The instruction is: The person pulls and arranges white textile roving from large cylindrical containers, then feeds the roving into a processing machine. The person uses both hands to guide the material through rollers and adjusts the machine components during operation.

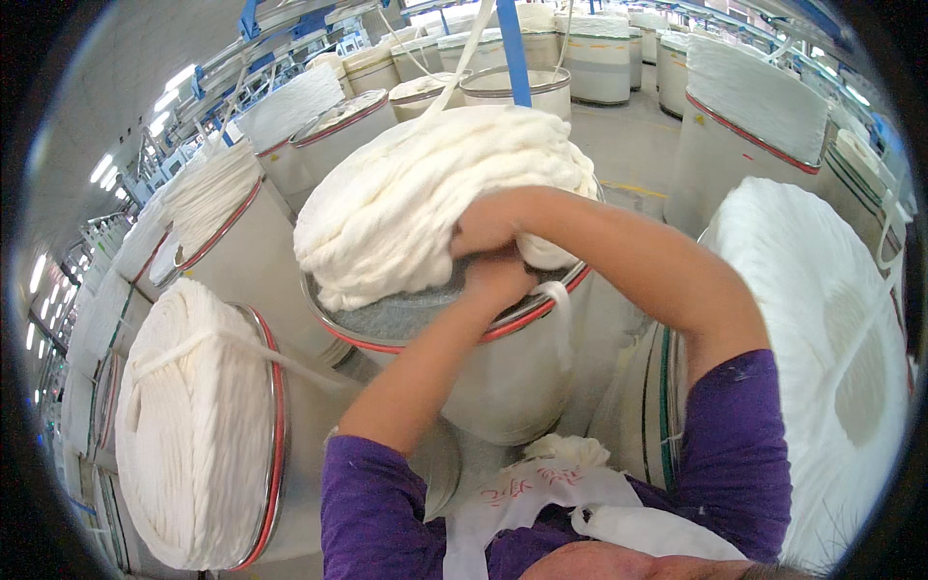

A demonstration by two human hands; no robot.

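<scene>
Thick folds of cream cotton sliver [425, 193] rise in a mound out of a large pale sliver can [503, 387] in front of me. A grey surface [396, 314] shows under the mound, inside the can's red-banded rim. My right hand [488, 222] reaches across from the right, fingers curled in against the sliver's near side, their tips hidden. Below it, over the grey surface, lies my left hand [498, 275]; its fingers are hidden by the right wrist and the sliver. A loose sliver end [558, 302] hangs over the rim just right of my left hand.
A full sliver can [198, 425] stands close at my left, another with whiter sliver [773, 280] at my right. More cans [217, 217] crowd the left and back. A blue upright post [513, 53] rises behind the mound, beside a hanging strand of sliver [464, 63].
</scene>
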